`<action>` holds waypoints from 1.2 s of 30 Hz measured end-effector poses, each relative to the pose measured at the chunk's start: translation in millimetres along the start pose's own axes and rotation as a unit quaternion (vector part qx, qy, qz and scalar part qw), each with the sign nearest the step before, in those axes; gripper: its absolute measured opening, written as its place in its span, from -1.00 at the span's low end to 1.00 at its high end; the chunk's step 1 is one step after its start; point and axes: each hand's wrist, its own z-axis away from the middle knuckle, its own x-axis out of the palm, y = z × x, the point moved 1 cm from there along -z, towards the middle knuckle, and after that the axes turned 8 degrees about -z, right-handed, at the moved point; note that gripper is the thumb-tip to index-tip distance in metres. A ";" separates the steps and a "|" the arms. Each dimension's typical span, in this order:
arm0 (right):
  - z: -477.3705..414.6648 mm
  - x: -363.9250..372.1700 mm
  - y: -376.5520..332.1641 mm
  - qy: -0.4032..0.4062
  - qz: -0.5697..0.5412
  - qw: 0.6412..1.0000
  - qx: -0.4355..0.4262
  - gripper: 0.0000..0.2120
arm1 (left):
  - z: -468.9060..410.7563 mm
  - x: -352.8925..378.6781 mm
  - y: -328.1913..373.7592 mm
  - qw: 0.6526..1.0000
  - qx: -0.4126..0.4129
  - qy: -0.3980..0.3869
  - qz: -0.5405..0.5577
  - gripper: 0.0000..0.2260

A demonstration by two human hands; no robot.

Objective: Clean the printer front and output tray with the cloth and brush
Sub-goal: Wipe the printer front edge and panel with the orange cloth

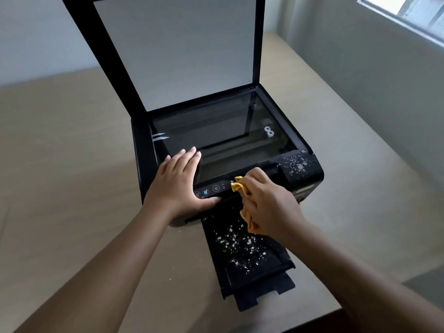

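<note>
The left hand (pixel 179 181) lies flat, fingers straight, on the printer (pixel 302 174) front corner. The right hand (pixel 266 200) grips the yellow cloth (pixel 236 186) against the control strip, above the crumb-strewn output tray (pixel 252 255).

left hand (pixel 179 181) flat, fingers straight; right hand (pixel 266 203) curled
</note>
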 end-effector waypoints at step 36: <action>-7.0 -25.9 51.9 0.294 -0.051 0.954 -0.007 -0.72 | -0.2 -2.0 0.7 1.000 -0.010 0.001 0.001 0.08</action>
